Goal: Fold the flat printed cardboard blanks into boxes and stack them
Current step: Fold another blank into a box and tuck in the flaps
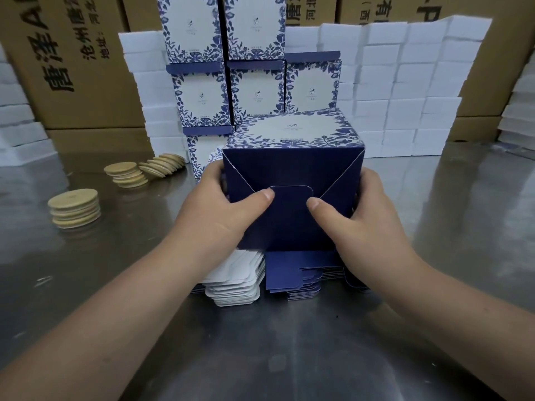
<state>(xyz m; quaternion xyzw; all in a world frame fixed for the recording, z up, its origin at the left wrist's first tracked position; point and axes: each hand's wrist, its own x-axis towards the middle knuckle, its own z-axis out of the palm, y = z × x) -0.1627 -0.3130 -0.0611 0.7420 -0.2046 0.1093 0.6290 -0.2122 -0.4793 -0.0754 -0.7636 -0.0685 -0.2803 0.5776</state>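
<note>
Forearms crossed the tabletop; left grip and right grip curled round the box, thumbs pressing beside its tab, likely locking the bottom flaps.

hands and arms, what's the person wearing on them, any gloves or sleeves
Nothing worn. The left hand and right hand are bare: no gloves, rings or watch visible. Both forearms are bare to the frame edge, no sleeves in view. Thumbnails are short.
</note>
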